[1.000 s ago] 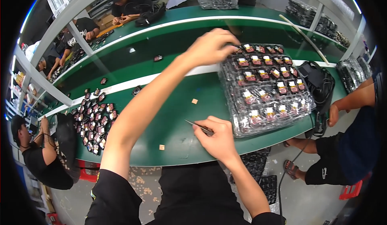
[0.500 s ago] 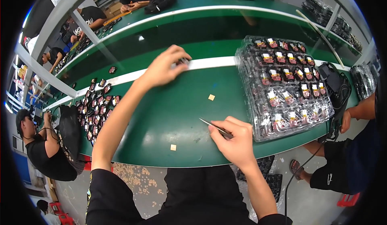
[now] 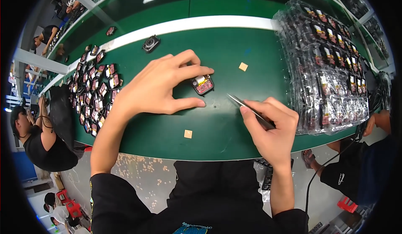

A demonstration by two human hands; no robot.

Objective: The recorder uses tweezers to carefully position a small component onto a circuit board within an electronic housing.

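Note:
Small black-cased electronic module (image 3: pixel 203 85), showing a red circuit board and a silver-and-yellow part, lies on the green table (image 3: pixel 159 137). Around it curves my left hand (image 3: pixel 161 83), thumb and fingers apart; the index finger reaches over its far edge, while the thumb stays clear of it. In my right hand (image 3: pixel 274 129) is a pair of metal tweezers (image 3: pixel 251 109), tips pointing toward the module. Two small tan squares lie on the table, one square (image 3: pixel 243 67) beyond the tweezers and another square (image 3: pixel 188 134) nearer me.
A pile of similar modules (image 3: pixel 94 87) spreads at the left. One dark module (image 3: pixel 150 44) lies apart near the white strip (image 3: pixel 201 22). Stacked clear plastic trays (image 3: pixel 326 112) filled with modules stand at the right. Other people sit at both sides; a black cable (image 3: pixel 318 173) hangs at the right.
My left hand has come back from the white strip toward the middle, where a module now lies. A dark module now lies near the strip. The right hand still holds the tweezers.

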